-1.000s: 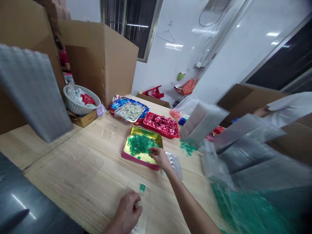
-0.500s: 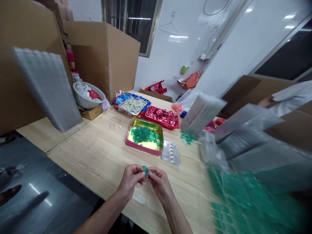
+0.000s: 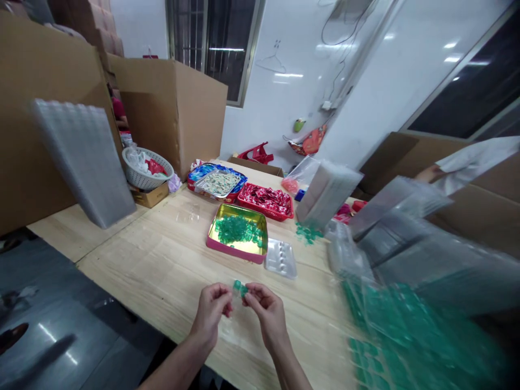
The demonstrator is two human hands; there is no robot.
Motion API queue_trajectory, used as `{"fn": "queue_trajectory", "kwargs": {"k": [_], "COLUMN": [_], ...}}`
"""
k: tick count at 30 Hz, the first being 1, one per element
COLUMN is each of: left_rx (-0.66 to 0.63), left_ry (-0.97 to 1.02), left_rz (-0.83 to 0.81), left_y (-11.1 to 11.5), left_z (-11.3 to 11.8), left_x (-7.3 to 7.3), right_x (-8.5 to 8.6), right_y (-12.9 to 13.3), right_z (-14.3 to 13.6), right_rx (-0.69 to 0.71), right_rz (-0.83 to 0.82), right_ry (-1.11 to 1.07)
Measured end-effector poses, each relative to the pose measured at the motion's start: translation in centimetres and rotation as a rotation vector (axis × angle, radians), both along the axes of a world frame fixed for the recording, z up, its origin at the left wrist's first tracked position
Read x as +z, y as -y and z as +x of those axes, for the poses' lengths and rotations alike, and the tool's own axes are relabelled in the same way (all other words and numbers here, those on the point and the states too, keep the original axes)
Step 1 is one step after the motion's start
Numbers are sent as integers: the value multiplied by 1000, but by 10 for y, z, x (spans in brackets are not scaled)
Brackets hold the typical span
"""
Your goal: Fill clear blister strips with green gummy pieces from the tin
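Above the front of the wooden table, my left hand and my right hand face each other. Between their fingertips is a small green translucent piece with a clear part at its left side. My right thumb and fingers pinch its right end; my left fingers are closed at its clear left edge. Beyond the hands stands a gold-lined tin with many green pieces in it. A clear molded tray lies against its right side.
Behind the tin are a red tray of red packets and a metal tray of pale pieces. Stacked clear trays and green sheets stand right; another tray stack and basket are left.
My hands have moved slightly apart, and the green piece now shows more fully between them, with its clear part visible. The camera view has shifted a little.
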State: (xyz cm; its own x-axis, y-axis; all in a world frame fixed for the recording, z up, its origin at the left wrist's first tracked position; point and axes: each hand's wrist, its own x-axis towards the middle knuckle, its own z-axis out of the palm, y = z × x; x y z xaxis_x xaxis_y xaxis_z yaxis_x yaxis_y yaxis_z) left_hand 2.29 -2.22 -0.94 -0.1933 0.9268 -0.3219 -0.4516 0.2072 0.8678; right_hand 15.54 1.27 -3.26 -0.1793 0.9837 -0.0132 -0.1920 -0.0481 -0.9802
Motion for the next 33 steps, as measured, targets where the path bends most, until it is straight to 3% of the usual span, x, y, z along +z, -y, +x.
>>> {"fn": "queue_trajectory", "kwargs": {"k": [8, 13, 18, 22, 27, 33], "left_rx": [-75, -123, 54, -10, -37, -141], "left_ry": [97, 207, -102, -223, -112, 334], "left_rz": [-31, -99, -33, -37, -45, -169], "left_y": [-5, -7, -2, 5, 6, 2], "left_z": [-2, -9, -6, 2, 10, 1], "left_x": [-7, -8, -11, -10, -13, -19], "right_x": [7, -4, -17, -16, -10, -16], "right_y": [11, 9, 7, 9, 12, 9], "right_z": [-2, 2, 6, 4, 1, 0], "right_rx": [94, 90, 23, -26, 21, 80], "right_rz": [295, 296, 193, 208, 242, 211], "right_ry": [353, 431, 416, 453, 461, 449]}}
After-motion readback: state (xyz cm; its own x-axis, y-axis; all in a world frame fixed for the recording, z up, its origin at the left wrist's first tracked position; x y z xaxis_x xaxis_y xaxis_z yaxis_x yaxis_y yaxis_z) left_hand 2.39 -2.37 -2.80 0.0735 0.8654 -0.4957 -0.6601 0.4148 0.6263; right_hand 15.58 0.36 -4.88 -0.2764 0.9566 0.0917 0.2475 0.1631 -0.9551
